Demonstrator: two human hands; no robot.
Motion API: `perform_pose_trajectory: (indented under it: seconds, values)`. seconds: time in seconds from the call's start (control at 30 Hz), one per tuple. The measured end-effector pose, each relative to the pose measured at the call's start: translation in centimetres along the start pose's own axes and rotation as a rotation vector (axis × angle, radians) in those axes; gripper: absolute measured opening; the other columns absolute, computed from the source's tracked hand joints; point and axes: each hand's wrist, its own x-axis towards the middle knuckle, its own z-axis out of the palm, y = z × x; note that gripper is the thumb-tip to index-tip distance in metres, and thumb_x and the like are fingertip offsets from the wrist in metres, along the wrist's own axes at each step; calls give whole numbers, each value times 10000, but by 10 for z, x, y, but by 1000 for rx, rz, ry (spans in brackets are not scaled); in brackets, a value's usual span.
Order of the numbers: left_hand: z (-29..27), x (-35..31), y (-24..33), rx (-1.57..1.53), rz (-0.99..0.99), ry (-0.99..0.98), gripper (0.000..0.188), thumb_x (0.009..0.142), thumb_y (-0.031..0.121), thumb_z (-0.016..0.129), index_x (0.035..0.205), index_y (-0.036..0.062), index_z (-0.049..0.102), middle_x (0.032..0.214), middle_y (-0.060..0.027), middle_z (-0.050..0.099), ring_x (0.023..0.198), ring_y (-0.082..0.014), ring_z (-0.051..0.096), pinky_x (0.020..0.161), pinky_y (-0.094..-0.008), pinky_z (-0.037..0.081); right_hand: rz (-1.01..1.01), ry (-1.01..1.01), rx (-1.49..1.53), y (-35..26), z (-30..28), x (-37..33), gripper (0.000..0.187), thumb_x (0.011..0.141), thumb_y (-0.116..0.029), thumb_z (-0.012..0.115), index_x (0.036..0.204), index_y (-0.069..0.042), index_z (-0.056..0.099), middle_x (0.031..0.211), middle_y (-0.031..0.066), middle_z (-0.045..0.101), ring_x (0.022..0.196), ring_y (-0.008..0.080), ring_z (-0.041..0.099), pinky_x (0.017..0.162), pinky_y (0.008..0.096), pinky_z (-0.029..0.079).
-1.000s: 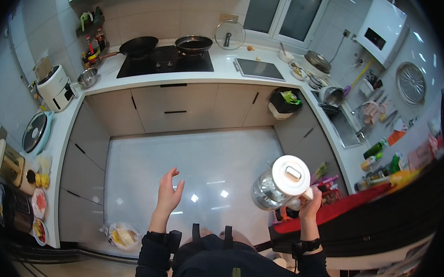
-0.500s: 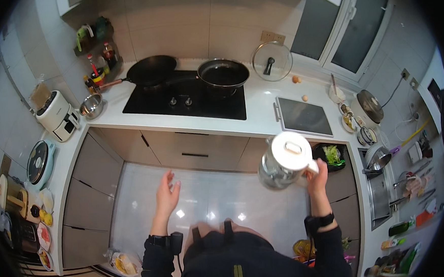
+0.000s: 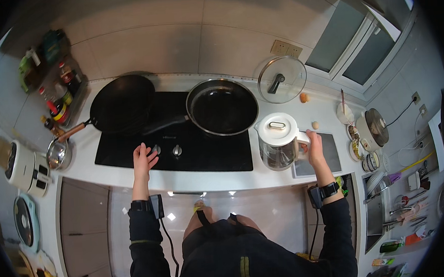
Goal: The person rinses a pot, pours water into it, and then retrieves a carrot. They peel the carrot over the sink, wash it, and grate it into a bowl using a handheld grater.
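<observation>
My right hand [image 3: 312,145] grips the white handle of a glass kettle [image 3: 279,154] with a white lid. The kettle is upright over the white counter, between the cooktop and a grey board; whether its base touches the counter I cannot tell. My left hand [image 3: 144,157] holds nothing, its fingers apart, near the front knobs of the black cooktop [image 3: 218,156]. On that cooktop a frying pan [image 3: 222,107] sits to the right, its handle pointing left. A dark wok [image 3: 123,104] with a wooden-ended handle sits to the left.
A glass lid [image 3: 282,80] leans against the back wall. Eggs [image 3: 315,125] lie near the grey board [image 3: 330,155]. A pot [image 3: 373,129], small bowls and a sink [image 3: 374,215] line the right side. A metal bowl [image 3: 59,153] and white air fryer [image 3: 26,168] stand left, below shelved bottles.
I have come closer to the counter. The kettle in my right hand has moved from over the floor to over the counter. My left hand has moved forward to the cooktop's front.
</observation>
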Motion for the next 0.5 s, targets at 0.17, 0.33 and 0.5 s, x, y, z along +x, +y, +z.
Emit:
perform_pose_trajectory:
  seconds: [0.17,0.33,0.5]
  values:
    - [30,69,12,-186,-202,-211,581,880,397,567,1154,-87,398,1114,-265,555,977,-296,617,782,-301,545,67,-4,-95,-4,21,56,383,851,-330,486,611,-37,539,486,17,458,402,98,393,407,252,301]
    - [34,88,10,-399,-214,-178,374,894,291,573,969,-73,528,973,-241,623,970,-317,621,813,-285,545,155,-74,-308,-21,29,94,404,851,-359,506,616,-34,552,489,15,466,412,94,410,417,246,324]
    - [39,68,5,-480,-99,-165,282,908,243,553,937,-38,543,977,-217,628,961,-315,624,825,-279,545,134,-155,-540,-32,38,125,454,844,-397,526,598,-18,567,485,19,487,447,93,459,440,244,359]
